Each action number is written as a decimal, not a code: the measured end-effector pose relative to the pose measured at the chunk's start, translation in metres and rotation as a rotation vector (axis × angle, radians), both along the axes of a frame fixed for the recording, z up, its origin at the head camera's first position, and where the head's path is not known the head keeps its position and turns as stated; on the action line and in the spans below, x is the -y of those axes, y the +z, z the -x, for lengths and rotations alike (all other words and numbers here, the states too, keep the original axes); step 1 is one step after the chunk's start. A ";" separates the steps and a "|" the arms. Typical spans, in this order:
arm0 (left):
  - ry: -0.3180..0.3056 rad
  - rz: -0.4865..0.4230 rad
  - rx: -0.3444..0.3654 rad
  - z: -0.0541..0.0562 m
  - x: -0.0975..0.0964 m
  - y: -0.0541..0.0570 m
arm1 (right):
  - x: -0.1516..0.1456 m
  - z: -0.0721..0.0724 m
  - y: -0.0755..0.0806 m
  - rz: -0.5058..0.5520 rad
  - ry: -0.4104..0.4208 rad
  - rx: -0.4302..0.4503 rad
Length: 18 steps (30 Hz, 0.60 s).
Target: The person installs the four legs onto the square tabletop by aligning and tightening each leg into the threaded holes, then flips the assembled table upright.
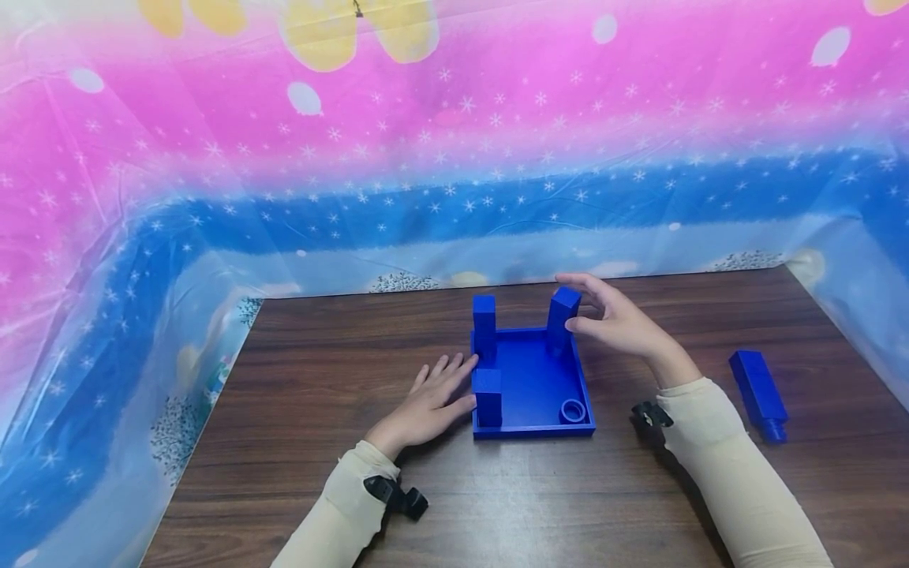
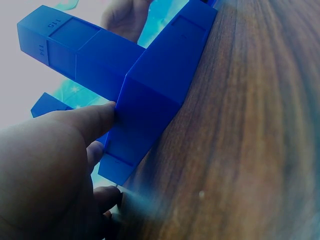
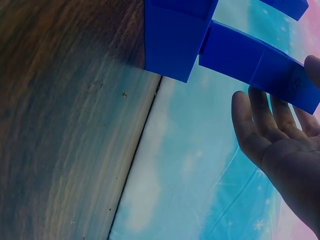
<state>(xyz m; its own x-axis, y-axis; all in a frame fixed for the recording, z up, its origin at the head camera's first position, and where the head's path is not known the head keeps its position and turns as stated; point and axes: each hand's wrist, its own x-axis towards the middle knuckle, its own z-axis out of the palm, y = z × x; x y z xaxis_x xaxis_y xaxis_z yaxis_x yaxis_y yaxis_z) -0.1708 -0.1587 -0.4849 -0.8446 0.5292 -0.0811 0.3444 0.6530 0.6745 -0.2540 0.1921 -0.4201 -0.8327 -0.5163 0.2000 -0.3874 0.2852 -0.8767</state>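
A blue square tray (image 1: 533,383) with a low rim lies on the table. Blue square posts stand at its far-left corner (image 1: 484,327), near-left corner (image 1: 488,398) and far-right corner. The far-right post (image 1: 563,315) leans slightly, and my right hand (image 1: 616,319) holds it near the top between thumb and fingers. A round socket ring (image 1: 572,411) shows at the near-right corner. My left hand (image 1: 429,402) rests against the tray's left side, fingers extended; in the left wrist view its thumb (image 2: 95,120) touches the tray wall.
Another blue post (image 1: 760,394) with a threaded end lies on the brown wooden table (image 1: 319,473), right of the right forearm. A pink and blue patterned cloth (image 1: 454,158) hangs behind the table and along its sides. Black straps with small devices sit on both wrists.
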 end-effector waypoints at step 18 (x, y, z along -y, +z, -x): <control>-0.005 -0.001 -0.003 0.000 0.001 -0.002 | 0.005 -0.003 -0.002 -0.079 -0.054 -0.052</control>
